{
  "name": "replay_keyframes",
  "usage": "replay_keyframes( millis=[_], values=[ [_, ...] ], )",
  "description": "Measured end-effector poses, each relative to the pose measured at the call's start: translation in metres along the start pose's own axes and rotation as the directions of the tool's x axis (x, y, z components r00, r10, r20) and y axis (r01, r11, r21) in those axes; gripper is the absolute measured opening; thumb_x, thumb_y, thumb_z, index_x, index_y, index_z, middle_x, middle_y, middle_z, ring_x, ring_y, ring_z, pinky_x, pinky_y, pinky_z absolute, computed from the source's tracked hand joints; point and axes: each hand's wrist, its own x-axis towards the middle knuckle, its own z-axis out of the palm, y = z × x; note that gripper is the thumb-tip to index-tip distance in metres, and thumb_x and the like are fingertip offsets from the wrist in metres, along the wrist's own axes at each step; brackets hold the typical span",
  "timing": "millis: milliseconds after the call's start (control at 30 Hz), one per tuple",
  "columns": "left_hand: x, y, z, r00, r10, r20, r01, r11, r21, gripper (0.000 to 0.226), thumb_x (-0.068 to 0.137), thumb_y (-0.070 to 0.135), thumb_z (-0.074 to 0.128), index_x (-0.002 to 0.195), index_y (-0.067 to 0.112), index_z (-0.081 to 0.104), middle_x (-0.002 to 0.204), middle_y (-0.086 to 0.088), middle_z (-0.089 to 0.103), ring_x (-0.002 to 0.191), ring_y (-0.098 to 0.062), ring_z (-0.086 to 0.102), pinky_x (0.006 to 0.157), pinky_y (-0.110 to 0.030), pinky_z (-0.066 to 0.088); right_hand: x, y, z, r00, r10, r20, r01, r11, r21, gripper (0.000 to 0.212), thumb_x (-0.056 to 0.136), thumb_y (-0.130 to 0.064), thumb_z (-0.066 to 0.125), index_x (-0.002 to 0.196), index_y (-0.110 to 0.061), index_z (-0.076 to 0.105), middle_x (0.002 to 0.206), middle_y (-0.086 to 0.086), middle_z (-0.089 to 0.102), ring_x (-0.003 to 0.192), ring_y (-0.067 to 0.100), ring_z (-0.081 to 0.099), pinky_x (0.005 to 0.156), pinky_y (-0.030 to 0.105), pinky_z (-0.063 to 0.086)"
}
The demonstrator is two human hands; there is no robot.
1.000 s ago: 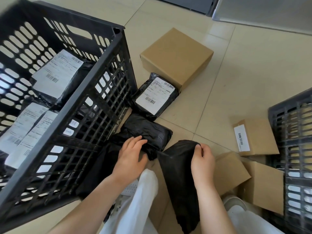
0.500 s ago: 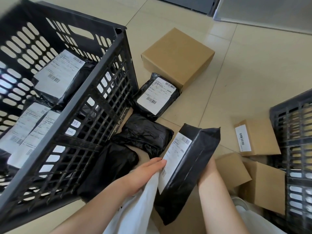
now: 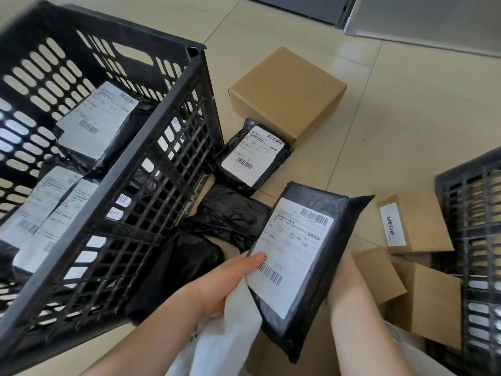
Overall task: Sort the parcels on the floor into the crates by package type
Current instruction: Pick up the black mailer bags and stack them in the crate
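Note:
A black poly-bag parcel (image 3: 311,256) with a white shipping label faces up, held above the floor between both hands. My left hand (image 3: 230,278) touches its left edge, the thumb lying on the label. My right hand (image 3: 345,270) is behind the parcel and mostly hidden, only the wrist showing. A large black crate (image 3: 151,169) on the left holds several labelled black bags. More black bags (image 3: 252,158) (image 3: 230,215) (image 3: 179,264) lie on the floor beside it. A second black crate (image 3: 471,229) stands at the right edge.
Brown cardboard boxes lie on the tiled floor: a large one (image 3: 287,90) at centre top and smaller ones (image 3: 414,221) (image 3: 431,299) beside the right crate. A white garment (image 3: 225,332) covers my lap. Grey cabinet fronts (image 3: 423,20) run along the back.
The black bag has been lifted off the floor and turned label-up. My left hand left the floor bags and came to its left edge; my right hand went behind it.

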Motion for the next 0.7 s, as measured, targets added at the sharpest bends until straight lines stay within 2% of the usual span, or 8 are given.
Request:
replay_keyframes(
  millis=[67, 100, 200, 267, 300, 433, 567, 700],
  values=[
    [-0.001, 0.007, 0.000, 0.998, 0.059, -0.016, -0.058, 0.998, 0.014, 0.043, 0.083, 0.030, 0.063, 0.123, 0.016, 0.062, 0.116, -0.011, 0.072, 0.102, -0.024, 0.070, 0.093, -0.037, 0.054, 0.000, -0.011, 0.007, 0.998, 0.023, 0.050, -0.027, 0.996, 0.082, 0.040, 0.107, -0.022, 0.041, 0.075, -0.012, 0.063, 0.062, 0.005, 0.069, 0.045, 0.013, 0.066, 0.042, 0.022, 0.053],
    [0.001, 0.008, -0.003, 0.996, 0.081, -0.021, -0.081, 0.996, 0.023, 0.045, 0.084, 0.030, 0.066, 0.127, 0.017, 0.060, 0.120, -0.011, 0.070, 0.109, -0.026, 0.068, 0.100, -0.041, 0.050, 0.001, -0.018, 0.013, 0.999, 0.026, 0.038, -0.029, 0.996, 0.083, 0.048, 0.107, -0.027, 0.041, 0.073, -0.011, 0.071, 0.063, 0.006, 0.071, 0.050, 0.017, 0.069, 0.044, 0.026, 0.056],
    [-0.003, 0.020, -0.005, 0.990, 0.138, -0.009, -0.136, 0.987, 0.088, 0.053, 0.084, 0.024, 0.073, 0.133, 0.014, 0.056, 0.124, -0.013, 0.068, 0.117, -0.030, 0.064, 0.105, -0.044, 0.047, 0.005, -0.027, 0.021, 0.998, 0.025, 0.056, -0.031, 0.993, 0.110, 0.046, 0.103, -0.037, 0.044, 0.091, -0.013, 0.080, 0.099, 0.014, 0.077, 0.083, 0.028, 0.076, 0.072, 0.045, 0.063],
    [-0.010, 0.032, -0.001, 0.981, 0.195, -0.009, -0.192, 0.973, 0.130, 0.053, 0.082, 0.019, 0.075, 0.131, 0.013, 0.057, 0.123, -0.012, 0.069, 0.115, -0.028, 0.065, 0.103, -0.043, 0.048, 0.008, -0.026, 0.020, 0.999, 0.039, -0.007, -0.038, 0.990, 0.139, 0.039, 0.103, -0.040, 0.044, 0.109, -0.013, 0.072, 0.114, 0.013, 0.074, 0.103, 0.033, 0.072, 0.095, 0.050, 0.054],
    [-0.014, 0.038, 0.002, 0.971, 0.237, -0.022, -0.231, 0.959, 0.162, 0.052, 0.082, 0.019, 0.075, 0.130, 0.013, 0.058, 0.121, -0.010, 0.070, 0.114, -0.026, 0.066, 0.103, -0.042, 0.048, 0.008, -0.026, 0.020, 0.999, 0.042, -0.026, -0.037, 0.983, 0.179, 0.039, 0.103, -0.042, 0.044, 0.112, -0.013, 0.069, 0.113, 0.012, 0.074, 0.107, 0.033, 0.070, 0.102, 0.048, 0.048],
    [-0.037, 0.068, 0.017, 0.891, 0.441, -0.108, -0.391, 0.866, 0.312, 0.050, 0.078, 0.033, 0.077, 0.124, 0.026, 0.059, 0.115, 0.000, 0.073, 0.107, -0.019, 0.069, 0.101, -0.045, 0.049, 0.008, -0.022, 0.035, 0.999, 0.038, -0.038, -0.029, 0.973, 0.229, 0.044, 0.102, -0.050, 0.041, 0.108, -0.014, 0.065, 0.091, 0.009, 0.073, 0.099, 0.028, 0.064, 0.099, 0.040, 0.042],
    [-0.071, 0.096, 0.028, 0.778, 0.601, -0.183, -0.521, 0.780, 0.347, 0.048, 0.075, 0.041, 0.077, 0.120, 0.030, 0.063, 0.109, 0.003, 0.075, 0.102, -0.017, 0.071, 0.097, -0.046, 0.052, -0.005, -0.012, 0.066, 0.996, 0.039, 0.083, -0.048, 0.993, 0.110, 0.046, 0.104, -0.049, 0.040, 0.117, -0.016, 0.069, 0.113, 0.009, 0.075, 0.114, 0.027, 0.066, 0.109, 0.043, 0.043],
    [-0.117, 0.117, 0.026, 0.658, 0.706, -0.261, -0.583, 0.697, 0.416, 0.048, 0.074, 0.056, 0.075, 0.116, 0.035, 0.063, 0.106, 0.007, 0.075, 0.100, -0.015, 0.071, 0.094, -0.044, 0.053, -0.027, -0.010, 0.107, 0.962, -0.026, 0.273, 0.029, 1.000, -0.007, 0.034, 0.106, -0.034, 0.041, 0.111, -0.024, 0.073, 0.112, -0.002, 0.076, 0.113, 0.017, 0.067, 0.101, 0.036, 0.049]
  ],
)
